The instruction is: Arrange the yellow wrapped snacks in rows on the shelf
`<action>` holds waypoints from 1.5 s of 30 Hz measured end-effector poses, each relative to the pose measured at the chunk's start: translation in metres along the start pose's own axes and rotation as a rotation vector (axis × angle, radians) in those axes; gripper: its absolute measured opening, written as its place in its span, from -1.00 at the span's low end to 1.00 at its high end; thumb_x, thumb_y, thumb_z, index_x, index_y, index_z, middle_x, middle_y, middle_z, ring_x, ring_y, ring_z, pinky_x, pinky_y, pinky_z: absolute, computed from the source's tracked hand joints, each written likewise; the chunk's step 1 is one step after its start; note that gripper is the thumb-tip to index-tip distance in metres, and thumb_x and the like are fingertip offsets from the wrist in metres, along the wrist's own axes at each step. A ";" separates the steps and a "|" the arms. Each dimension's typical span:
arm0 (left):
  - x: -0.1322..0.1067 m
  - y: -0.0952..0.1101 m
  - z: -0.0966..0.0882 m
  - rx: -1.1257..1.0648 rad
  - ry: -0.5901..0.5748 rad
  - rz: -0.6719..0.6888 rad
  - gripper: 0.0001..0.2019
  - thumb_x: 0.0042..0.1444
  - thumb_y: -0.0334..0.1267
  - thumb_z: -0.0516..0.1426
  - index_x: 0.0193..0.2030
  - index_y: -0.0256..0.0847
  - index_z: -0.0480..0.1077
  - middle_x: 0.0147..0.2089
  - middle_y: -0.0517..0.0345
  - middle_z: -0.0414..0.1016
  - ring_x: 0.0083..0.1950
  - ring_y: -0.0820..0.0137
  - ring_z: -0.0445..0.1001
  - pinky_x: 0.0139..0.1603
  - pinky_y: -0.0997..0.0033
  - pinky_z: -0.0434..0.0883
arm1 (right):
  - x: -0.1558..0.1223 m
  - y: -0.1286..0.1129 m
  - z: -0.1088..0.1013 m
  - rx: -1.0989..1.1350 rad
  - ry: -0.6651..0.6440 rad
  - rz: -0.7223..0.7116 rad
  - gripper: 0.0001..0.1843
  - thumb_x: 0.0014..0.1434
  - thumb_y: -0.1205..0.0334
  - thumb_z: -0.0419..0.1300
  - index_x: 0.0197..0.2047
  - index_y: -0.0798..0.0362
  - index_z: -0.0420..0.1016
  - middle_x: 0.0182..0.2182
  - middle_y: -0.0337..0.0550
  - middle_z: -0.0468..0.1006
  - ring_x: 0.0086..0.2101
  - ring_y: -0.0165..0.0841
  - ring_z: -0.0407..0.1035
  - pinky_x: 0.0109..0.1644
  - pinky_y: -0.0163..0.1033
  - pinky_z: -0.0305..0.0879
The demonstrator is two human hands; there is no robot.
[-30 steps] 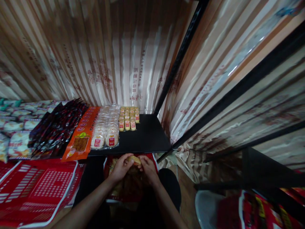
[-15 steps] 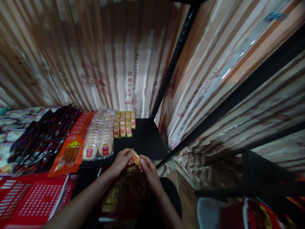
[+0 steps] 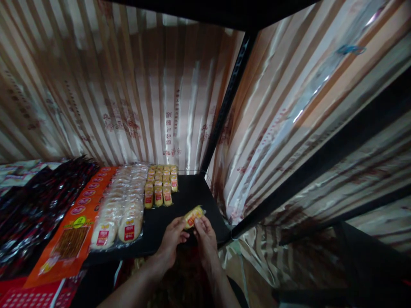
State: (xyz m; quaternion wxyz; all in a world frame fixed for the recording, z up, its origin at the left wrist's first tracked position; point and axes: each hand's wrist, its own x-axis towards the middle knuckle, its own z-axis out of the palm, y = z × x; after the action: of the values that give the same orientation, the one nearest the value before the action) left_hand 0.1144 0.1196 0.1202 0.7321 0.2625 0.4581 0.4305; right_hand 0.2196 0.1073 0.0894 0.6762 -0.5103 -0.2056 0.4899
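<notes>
Both hands hold one small yellow snack packet point(image 3: 193, 216) with a red label, just over the front part of the black shelf point(image 3: 189, 194). My left hand point(image 3: 175, 235) pinches its left end. On the right end, the thumb and fingers of my right hand point(image 3: 205, 233) are closed. Behind and to the left, similar yellow packets point(image 3: 158, 194) stand in neat rows on the shelf. Left of those lie rows of round white crackers point(image 3: 130, 229) in clear wrappers with red labels.
An orange snack bag point(image 3: 72, 237) and a pile of dark shiny packets point(image 3: 35, 205) lie farther left. A red basket point(image 3: 28, 297) is at the lower left. Black frame posts point(image 3: 227, 102) rise at the shelf's corner, before pleated curtains point(image 3: 138, 85).
My hands have brought the packet forward over the shelf and turned it, so its right end now tilts up. The view has shifted, and the shelf appears lower and nearer.
</notes>
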 end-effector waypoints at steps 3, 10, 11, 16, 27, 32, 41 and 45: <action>0.016 0.002 0.010 0.056 0.053 0.033 -0.75 -0.03 -0.22 0.19 -0.20 -0.27 0.41 -0.37 0.17 0.49 -0.62 0.66 0.30 -0.62 0.65 0.20 | 0.020 -0.008 0.005 -0.053 0.038 -0.040 -0.52 -0.27 0.09 0.37 -0.24 0.03 0.42 -0.34 -0.20 0.53 -0.31 -0.37 0.40 -0.29 -0.33 0.30; 0.066 0.001 0.029 0.296 0.226 0.245 -0.63 0.01 -0.42 0.08 0.02 -0.30 0.28 -0.08 -0.04 0.39 -0.39 0.54 0.42 -0.47 0.60 0.37 | 0.082 -0.022 0.022 -0.239 -0.048 -0.229 -0.58 -0.17 0.11 0.29 -0.19 0.05 0.44 -0.33 -0.17 0.54 -0.31 -0.33 0.41 -0.18 -0.23 0.32; 0.073 0.001 0.030 0.333 0.208 0.287 -0.62 0.01 -0.43 0.07 0.02 -0.27 0.28 -0.02 -0.05 0.37 -0.34 0.51 0.44 -0.41 0.58 0.40 | 0.094 -0.024 0.025 -0.286 -0.049 -0.260 -0.59 -0.16 0.11 0.27 -0.19 0.05 0.45 -0.35 -0.18 0.54 -0.33 -0.34 0.41 -0.19 -0.23 0.33; 0.100 0.015 0.039 0.285 0.071 0.385 -0.65 0.08 -0.34 0.03 0.04 -0.22 0.30 0.20 -0.04 0.22 0.02 0.33 0.38 -0.14 0.47 0.43 | 0.154 -0.026 0.044 -0.506 -0.045 -0.352 -0.65 -0.11 0.11 0.20 -0.20 0.01 0.47 -0.39 -0.25 0.53 -0.38 -0.35 0.40 -0.22 -0.23 0.32; 0.146 0.036 0.055 0.156 -0.028 0.297 -0.49 0.20 -0.09 -0.11 0.28 -0.12 -0.01 0.37 0.17 -0.11 0.34 0.33 -0.07 0.25 0.32 0.12 | 0.224 -0.006 0.079 -0.686 0.009 -0.383 -0.73 -0.10 0.12 0.18 -0.27 -0.02 0.37 -0.45 -0.25 0.52 -0.43 -0.35 0.41 -0.33 -0.26 0.29; 0.155 0.038 0.055 0.183 0.013 0.302 -0.49 0.20 -0.12 -0.13 0.28 -0.13 -0.02 0.37 0.17 -0.14 0.36 0.37 -0.14 0.31 0.34 -0.04 | 0.233 -0.001 0.089 -0.761 0.002 -0.402 -0.79 -0.09 0.09 0.18 -0.38 -0.02 0.29 -0.46 -0.26 0.49 -0.42 -0.36 0.40 -0.27 -0.26 0.27; 0.173 0.034 0.048 0.181 0.075 0.341 -0.54 0.18 -0.09 -0.10 0.21 -0.14 0.09 0.34 0.11 -0.02 0.34 0.37 -0.07 0.30 0.36 -0.03 | 0.229 0.004 0.097 -0.886 -0.035 -0.414 -0.82 -0.03 0.05 0.13 -0.42 -0.03 0.32 -0.45 -0.25 0.48 -0.40 -0.35 0.38 -0.26 -0.27 0.25; 0.175 0.036 0.048 0.186 0.087 0.323 -0.55 0.18 -0.10 -0.12 0.20 -0.13 0.10 0.33 0.11 0.01 0.35 0.36 -0.07 0.30 0.33 -0.02 | 0.229 0.007 0.097 -0.930 -0.026 -0.419 -0.83 -0.02 0.06 0.11 -0.42 -0.03 0.32 -0.44 -0.25 0.48 -0.38 -0.35 0.38 -0.25 -0.26 0.24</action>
State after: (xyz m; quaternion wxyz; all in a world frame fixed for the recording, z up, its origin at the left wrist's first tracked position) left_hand 0.1797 0.2897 0.0916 0.6055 0.3804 0.4789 0.5092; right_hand 0.2407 0.3541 0.0709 0.4587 -0.6989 -0.5083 0.2066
